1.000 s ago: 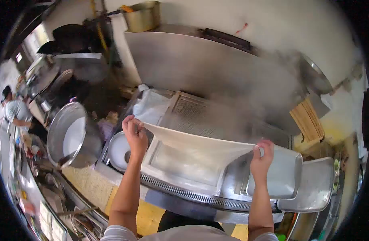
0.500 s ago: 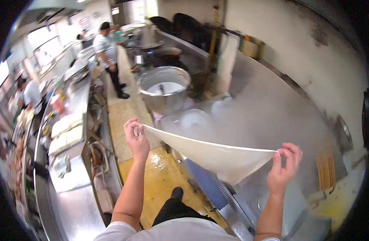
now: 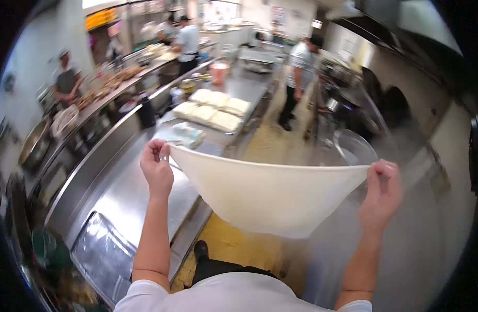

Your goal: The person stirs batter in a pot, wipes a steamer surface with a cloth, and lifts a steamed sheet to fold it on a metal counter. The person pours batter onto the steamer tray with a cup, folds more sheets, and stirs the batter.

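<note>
A thin, cream-white, pliable sheet hangs between my two hands in mid-air, its upper edge nearly straight and its lower part sagging. It looks like a food sheet, but I cannot make out the exact kind. My left hand pinches the upper left corner between thumb and fingers; a ring shows on it. At the upper right corner, my right hand grips the sheet in the same way. Beyond my left hand, a crumpled pale cloth lies on the metal counter, near folded white slabs on a tray.
A metal tray sits at the lower left. To the right, steam drifts near a large pot. One person stands in the yellow-floored aisle; others work further back, including a person at the left.
My view and body have turned left, toward the metal counter. The sheet has come along in both hands, away from the steaming area, and now hangs wider and fuller.
</note>
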